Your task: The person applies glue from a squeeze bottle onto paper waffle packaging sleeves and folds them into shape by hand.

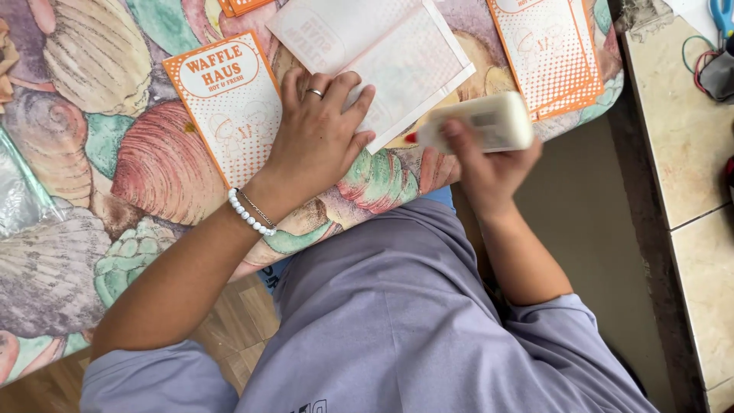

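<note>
Thin, floppy white paper bag (397,65), lying flat on shell-patterned table (92,153), was pinned by left hand (317,138), fingers spread; right hand (489,168) clasped cream plastic glue bottle (482,122), likely light, rigid, best gripped mid-body.

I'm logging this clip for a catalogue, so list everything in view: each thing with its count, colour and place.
Flat paper bag, print faint, turned face down: one, white, table top centre, under the left fingers.
Printed paper bags, orange border: one left of the hand; a small stack at upper right; a corner at the top edge.
Glue bottle with red tip: one, cream, blurred, above the table's near edge.
Seashell-patterned tablecloth: one, multicoloured, covers the table.
Clear plastic sheet: one, far left.
Stone tile ledge: beige, right side.
Rubber bands and blue scissors handle: top right corner.
Lilac shirt: one, foreground.
Bead bracelet: white, left wrist.
Left hand: presses the white bag.
Right hand: holds the glue bottle.
</note>
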